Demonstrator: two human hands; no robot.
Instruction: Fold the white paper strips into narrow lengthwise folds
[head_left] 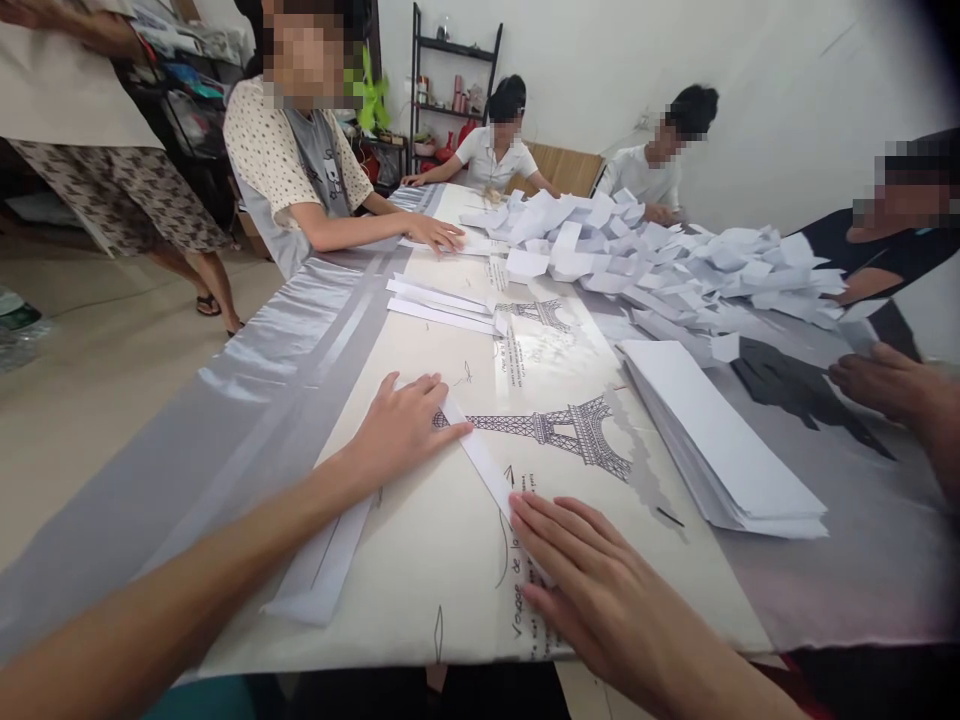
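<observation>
A narrow folded white paper strip (pixel 484 462) lies slantwise on the printed tablecloth, between my two hands. My left hand (pixel 405 425) rests on its far end, fingers stretched and thumb apart. At the near end, my right hand (pixel 581 555) lies flat with its fingers extended over the paper and hides that end. A wider folded paper piece (pixel 326 565) sits close to the table's front edge, partly behind my left forearm. To the right of my hands is a thick stack of long white folded sheets (pixel 712 430).
Several narrow paper strips (pixel 442 305) lie farther up the tablecloth (pixel 420 600). A large heap of folded white papers (pixel 600 240) spreads across the far right. Other people sit around the table; one person's hand (pixel 435 232) rests at the left, another's hand (pixel 889 385) at the right.
</observation>
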